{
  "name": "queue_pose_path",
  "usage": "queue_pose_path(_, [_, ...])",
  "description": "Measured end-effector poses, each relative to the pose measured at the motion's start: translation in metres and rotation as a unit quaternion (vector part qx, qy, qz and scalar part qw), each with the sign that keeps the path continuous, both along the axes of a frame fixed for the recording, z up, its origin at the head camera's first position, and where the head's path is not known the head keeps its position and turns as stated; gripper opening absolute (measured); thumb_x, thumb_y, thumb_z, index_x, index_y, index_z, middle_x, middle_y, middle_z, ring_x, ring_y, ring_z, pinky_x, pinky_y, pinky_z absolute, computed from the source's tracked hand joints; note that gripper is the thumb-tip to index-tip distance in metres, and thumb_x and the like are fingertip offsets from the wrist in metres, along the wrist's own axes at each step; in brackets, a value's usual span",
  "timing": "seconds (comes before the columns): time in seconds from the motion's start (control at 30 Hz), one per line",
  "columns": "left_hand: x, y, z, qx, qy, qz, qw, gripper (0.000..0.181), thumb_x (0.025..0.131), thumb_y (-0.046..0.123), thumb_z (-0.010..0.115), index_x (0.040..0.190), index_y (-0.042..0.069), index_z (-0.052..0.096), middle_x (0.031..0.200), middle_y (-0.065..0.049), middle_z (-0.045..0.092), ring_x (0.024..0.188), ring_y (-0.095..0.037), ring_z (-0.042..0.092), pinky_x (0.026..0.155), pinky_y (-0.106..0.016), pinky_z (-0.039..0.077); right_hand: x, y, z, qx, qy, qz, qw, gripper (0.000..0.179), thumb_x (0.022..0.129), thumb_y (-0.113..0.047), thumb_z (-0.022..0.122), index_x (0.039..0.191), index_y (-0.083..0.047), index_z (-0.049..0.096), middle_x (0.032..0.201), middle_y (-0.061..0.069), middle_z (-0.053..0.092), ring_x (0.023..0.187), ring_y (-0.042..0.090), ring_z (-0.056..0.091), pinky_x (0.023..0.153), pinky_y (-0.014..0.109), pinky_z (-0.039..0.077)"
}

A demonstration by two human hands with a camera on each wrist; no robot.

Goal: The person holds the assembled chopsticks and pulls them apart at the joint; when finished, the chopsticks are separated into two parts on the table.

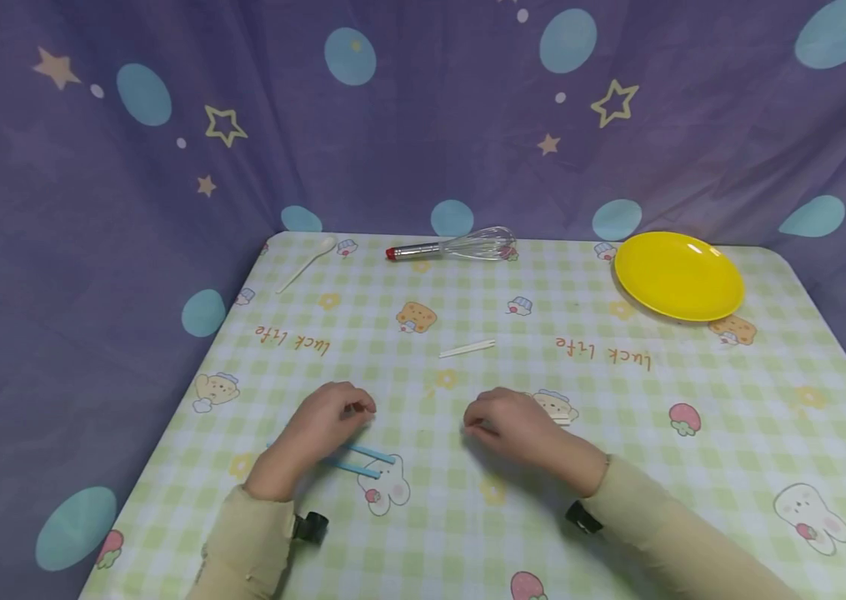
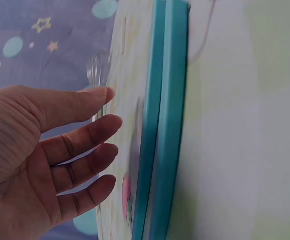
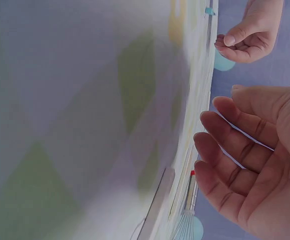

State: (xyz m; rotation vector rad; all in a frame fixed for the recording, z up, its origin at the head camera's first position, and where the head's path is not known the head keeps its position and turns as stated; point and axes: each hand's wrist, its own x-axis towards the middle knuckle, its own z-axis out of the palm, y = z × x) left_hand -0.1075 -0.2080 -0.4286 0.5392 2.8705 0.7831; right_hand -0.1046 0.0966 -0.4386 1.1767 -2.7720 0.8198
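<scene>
My left hand (image 1: 327, 423) hovers over a pair of blue chopsticks (image 1: 361, 462) on the patterned cloth, partly covering them. Nothing is in its loosely bent fingers, and the blue chopsticks (image 2: 167, 120) run beside them in the left wrist view. To the right, my right hand (image 1: 516, 427) is held above the cloth, fingers relaxed and nothing gripped. Pale sticks (image 1: 561, 420) poke out from behind that hand, mostly hidden; a pale stick (image 3: 157, 205) also shows low in the right wrist view. Ahead, between the hands, lies a pair of short cream sticks (image 1: 468, 348).
At the back edge of the table lies a whisk (image 1: 453, 247) with a red-tipped handle. A long-handled white spoon (image 1: 306, 265) rests at the back left. The yellow plate (image 1: 680, 277) is at the back right. A purple patterned curtain (image 1: 423, 125) hangs behind the table.
</scene>
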Motion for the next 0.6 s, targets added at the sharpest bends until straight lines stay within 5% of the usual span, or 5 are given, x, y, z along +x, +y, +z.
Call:
queue_pose_path(0.27, [0.014,-0.036,0.007,0.011,0.002,0.01,0.9999,0.01,0.085,0.004,0.073,0.09,0.013,0.072,0.095,-0.001,0.068,0.089,-0.02,0.063,0.084,-0.043,0.048,0.003,-0.012,0.0,0.013,-0.021,0.018,0.9995,0.005,0.089,-0.016,0.072,0.085,-0.014,0.073,0.084,-0.006,0.066,0.079,0.011,0.061,0.075,0.031,0.05])
queue_pose_path(0.6, [0.03,-0.058,0.009,-0.033,0.019,0.046,0.9982,0.021,0.079,-0.001,0.075,0.093,0.014,0.071,0.097,-0.004,0.06,0.097,-0.03,0.055,0.088,-0.05,0.041,0.006,-0.033,0.005,0.028,-0.06,0.05,0.9965,0.005,0.09,-0.016,0.071,0.093,-0.015,0.074,0.091,-0.006,0.068,0.085,0.01,0.062,0.08,0.031,0.05])
